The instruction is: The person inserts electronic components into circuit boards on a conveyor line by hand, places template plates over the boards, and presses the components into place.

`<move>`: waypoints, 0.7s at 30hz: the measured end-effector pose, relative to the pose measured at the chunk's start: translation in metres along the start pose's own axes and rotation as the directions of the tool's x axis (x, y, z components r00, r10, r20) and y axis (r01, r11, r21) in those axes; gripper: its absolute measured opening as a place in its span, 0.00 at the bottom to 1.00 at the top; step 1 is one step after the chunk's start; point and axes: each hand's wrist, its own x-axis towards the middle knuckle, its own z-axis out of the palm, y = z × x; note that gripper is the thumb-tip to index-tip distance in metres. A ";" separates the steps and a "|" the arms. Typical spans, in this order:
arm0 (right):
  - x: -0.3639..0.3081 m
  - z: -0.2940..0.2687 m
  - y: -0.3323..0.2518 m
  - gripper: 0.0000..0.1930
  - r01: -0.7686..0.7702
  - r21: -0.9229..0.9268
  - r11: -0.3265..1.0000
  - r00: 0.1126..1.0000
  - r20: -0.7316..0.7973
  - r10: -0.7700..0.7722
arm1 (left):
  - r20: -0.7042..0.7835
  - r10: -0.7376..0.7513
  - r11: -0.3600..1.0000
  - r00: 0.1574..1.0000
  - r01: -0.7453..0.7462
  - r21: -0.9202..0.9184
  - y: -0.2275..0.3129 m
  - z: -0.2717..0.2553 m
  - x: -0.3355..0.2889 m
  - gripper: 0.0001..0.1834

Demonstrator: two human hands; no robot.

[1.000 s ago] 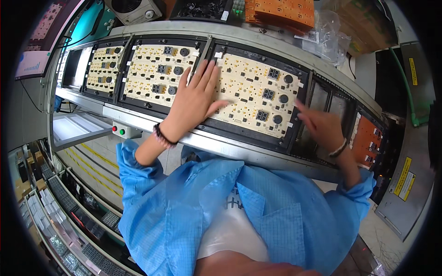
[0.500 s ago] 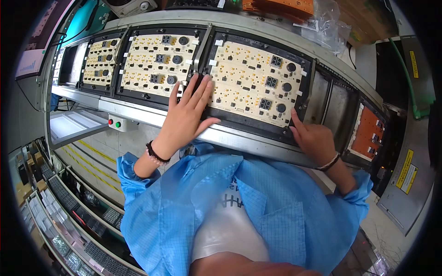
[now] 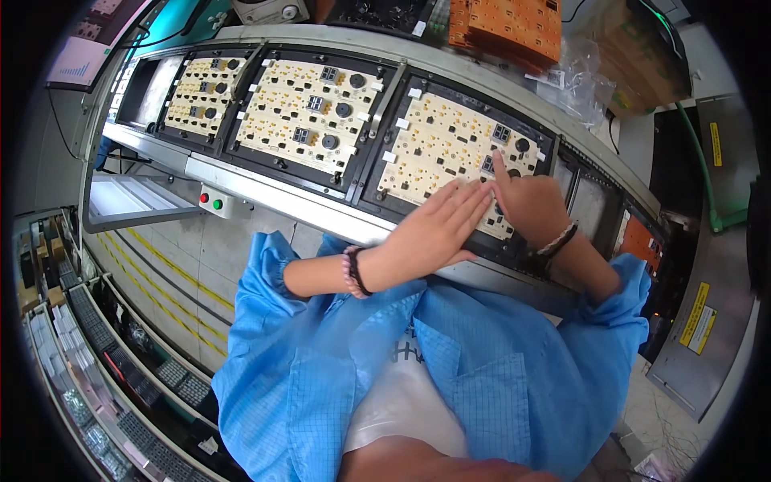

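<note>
A cream circuit board (image 3: 438, 124) lies in a black frame (image 3: 369, 197) right of the middle, carrying small parts, digit displays (image 3: 500, 133) and round black buzzers (image 3: 522, 145). My left hand (image 3: 430, 233) is open, fingers stretched side by side over the board's near right part, with nothing held. Beside its fingertips is my right hand (image 3: 532, 207); its index finger points out at the middle digit display (image 3: 487, 164), the other fingers partly curled and empty. Whether that fingertip presses the display I cannot tell. Both hands hide the board's near right corner.
Further left on the metal line sit two more framed circuit boards (image 3: 301, 112) (image 3: 201, 96). A box with red and green buttons (image 3: 223, 202) hangs on the near rail. Orange boards (image 3: 506, 32) are stacked behind, next to clear plastic bags (image 3: 582, 76). Shelves (image 3: 120, 361) stand at lower left.
My left hand has moved right, from the board's left edge to its near right part. My right hand has left the near right corner and shifted up onto the displays.
</note>
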 end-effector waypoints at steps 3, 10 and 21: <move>0.015 -0.015 0.037 0.22 0.120 0.192 0.974 0.993 -0.040 -0.114 | -0.018 -0.028 0.999 0.999 0.028 -0.024 0.009 0.013 0.005 0.46; 0.055 -0.034 0.043 0.19 -0.022 0.033 0.999 0.988 0.154 0.017 | -0.066 -0.060 0.997 0.996 0.063 0.050 0.010 0.012 0.005 0.45; 0.271 -0.022 0.077 0.21 0.286 0.704 0.650 0.921 -0.389 0.017 | -0.214 -0.135 0.961 0.967 0.076 -0.265 -0.043 -0.010 -0.039 0.30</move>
